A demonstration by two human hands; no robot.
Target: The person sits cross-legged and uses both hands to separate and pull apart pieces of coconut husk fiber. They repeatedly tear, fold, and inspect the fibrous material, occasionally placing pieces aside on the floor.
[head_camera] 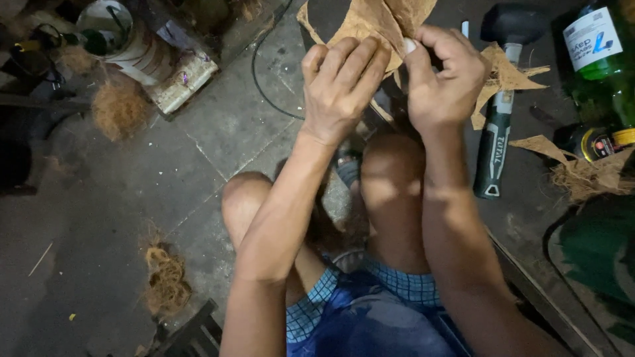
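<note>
A sheet of brown fibrous coconut sheath is held up by both hands near the top of the head view, above the knees of the seated person. The left hand is laid against the lower edge of the sheet, and its grip is closed on the material, with the fingers folded over the front. The right hand is placed just beside it, and its grip is also closed: the edge of the same sheet is pinched between the thumb and the bent fingers. The two hands are almost touching each other.

To the right of the right hand, a rubber mallet with a black head and a black and green handle is laid on the dark floor. Smaller torn pieces of the brown sheath are seen partly under the mallet. Further to the right, a green glass bottle is lying near the edge of the view. Loose clumps of coconut fibre are scattered on the floor at the left, well apart from the hands. A black cable is lying on the floor to the left of the sheet.
</note>
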